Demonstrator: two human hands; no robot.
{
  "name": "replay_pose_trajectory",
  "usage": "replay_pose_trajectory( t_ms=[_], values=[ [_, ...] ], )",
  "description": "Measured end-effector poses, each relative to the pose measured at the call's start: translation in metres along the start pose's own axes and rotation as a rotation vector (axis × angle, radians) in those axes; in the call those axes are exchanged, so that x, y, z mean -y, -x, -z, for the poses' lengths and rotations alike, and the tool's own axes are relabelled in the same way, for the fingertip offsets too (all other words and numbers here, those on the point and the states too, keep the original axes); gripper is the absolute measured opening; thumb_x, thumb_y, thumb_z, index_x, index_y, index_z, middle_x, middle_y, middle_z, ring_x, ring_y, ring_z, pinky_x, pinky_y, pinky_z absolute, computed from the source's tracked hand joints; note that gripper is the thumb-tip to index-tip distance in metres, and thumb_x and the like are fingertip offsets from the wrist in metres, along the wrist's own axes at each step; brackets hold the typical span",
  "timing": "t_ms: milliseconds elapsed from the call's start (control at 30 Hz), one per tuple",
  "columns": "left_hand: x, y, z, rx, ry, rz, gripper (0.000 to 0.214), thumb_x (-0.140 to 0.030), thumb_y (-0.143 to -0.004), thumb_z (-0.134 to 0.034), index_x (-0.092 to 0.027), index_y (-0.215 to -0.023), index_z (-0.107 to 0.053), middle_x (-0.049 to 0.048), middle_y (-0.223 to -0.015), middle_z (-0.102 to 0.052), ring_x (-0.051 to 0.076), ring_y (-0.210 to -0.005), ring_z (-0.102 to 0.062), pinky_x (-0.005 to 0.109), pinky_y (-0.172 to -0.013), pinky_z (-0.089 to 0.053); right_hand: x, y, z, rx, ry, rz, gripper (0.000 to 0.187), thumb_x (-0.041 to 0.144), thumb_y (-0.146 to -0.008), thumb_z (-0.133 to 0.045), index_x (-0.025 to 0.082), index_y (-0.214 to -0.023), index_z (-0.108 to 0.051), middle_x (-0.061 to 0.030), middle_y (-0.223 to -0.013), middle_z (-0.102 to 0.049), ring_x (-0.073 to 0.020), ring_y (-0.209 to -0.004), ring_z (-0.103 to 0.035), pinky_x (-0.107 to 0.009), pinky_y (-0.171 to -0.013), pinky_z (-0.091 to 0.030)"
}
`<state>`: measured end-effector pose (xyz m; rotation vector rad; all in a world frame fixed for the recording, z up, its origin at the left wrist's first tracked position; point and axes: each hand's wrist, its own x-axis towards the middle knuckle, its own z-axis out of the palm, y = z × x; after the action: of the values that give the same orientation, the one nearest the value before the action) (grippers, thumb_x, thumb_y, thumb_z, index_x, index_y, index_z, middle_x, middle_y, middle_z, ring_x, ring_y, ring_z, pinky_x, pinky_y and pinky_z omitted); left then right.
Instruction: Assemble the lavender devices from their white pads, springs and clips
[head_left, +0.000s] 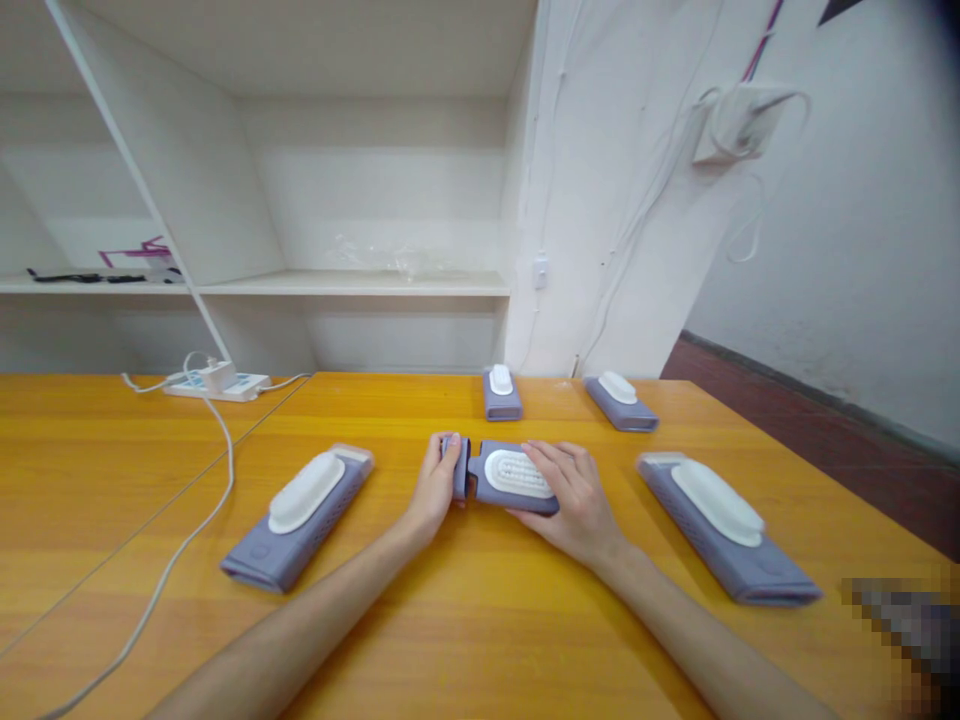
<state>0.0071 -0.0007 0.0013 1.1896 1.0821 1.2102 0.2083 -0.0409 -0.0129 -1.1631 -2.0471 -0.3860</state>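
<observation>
A purple device with a white ridged pad lies on the orange table in front of me. My right hand rests over its right side, fingers curled on the body and the pad. My left hand pinches a small purple end piece at the device's left end; a narrow gap shows between that piece and the body. Both forearms reach in from the bottom edge.
Several similar purple devices lie around: one at left, one at right, two smaller at the back. A white power strip with a cable sits at the back left. White shelves stand behind.
</observation>
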Motion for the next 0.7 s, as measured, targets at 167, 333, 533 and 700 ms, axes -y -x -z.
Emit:
replay_pose_trajectory(
  t_ms=[167,333,533,700],
  values=[
    [-0.0011,0.0034,0.0036,0.118,-0.015,-0.019,0.046,-0.057,-0.075,-0.053,-0.023,-0.105,-0.044,-0.0006,-0.081,-0.052,0.010,-0.055,-0.054,0.016,-0.031,-0.040,-0.0003,0.0003,0.0012,0.005,0.000,-0.022,0.069,0.038,-0.072,-0.068,0.020,-0.133,-0.041,-0.0098,-0.127,-0.052,-0.0311,-0.108,-0.044,-0.050,-0.092,-0.037],
    [-0.0016,0.0082,-0.0007,0.108,-0.031,-0.053,0.054,-0.052,-0.071,-0.061,-0.024,-0.112,-0.041,0.0011,-0.089,-0.051,0.010,-0.059,-0.054,0.019,-0.035,-0.047,0.0004,0.0004,0.0003,0.014,-0.003,-0.030,0.071,0.036,-0.072,-0.068,0.021,-0.134,-0.039,-0.0092,-0.127,-0.052,-0.0301,-0.106,-0.045,-0.050,-0.091,-0.038],
    [-0.0031,0.0088,-0.0033,0.064,-0.024,-0.056,0.051,-0.052,-0.072,-0.059,-0.023,-0.110,-0.042,0.0029,-0.091,-0.051,0.012,-0.061,-0.055,0.020,-0.036,-0.048,0.0022,-0.0013,-0.0019,0.004,-0.108,-0.069,0.075,0.034,-0.070,-0.070,0.021,-0.136,-0.036,-0.0092,-0.124,-0.054,-0.0292,-0.105,-0.046,-0.049,-0.090,-0.041],
    [0.0015,0.0064,-0.0017,0.042,-0.118,-0.103,0.051,-0.052,-0.074,-0.057,-0.023,-0.112,-0.040,0.0027,-0.089,-0.050,0.013,-0.063,-0.055,0.018,-0.034,-0.045,-0.0011,-0.0002,-0.0018,0.010,-0.054,-0.029,0.077,0.034,-0.071,-0.070,0.021,-0.138,-0.033,-0.0095,-0.128,-0.052,-0.0302,-0.107,-0.045,-0.051,-0.091,-0.040]
  ],
)
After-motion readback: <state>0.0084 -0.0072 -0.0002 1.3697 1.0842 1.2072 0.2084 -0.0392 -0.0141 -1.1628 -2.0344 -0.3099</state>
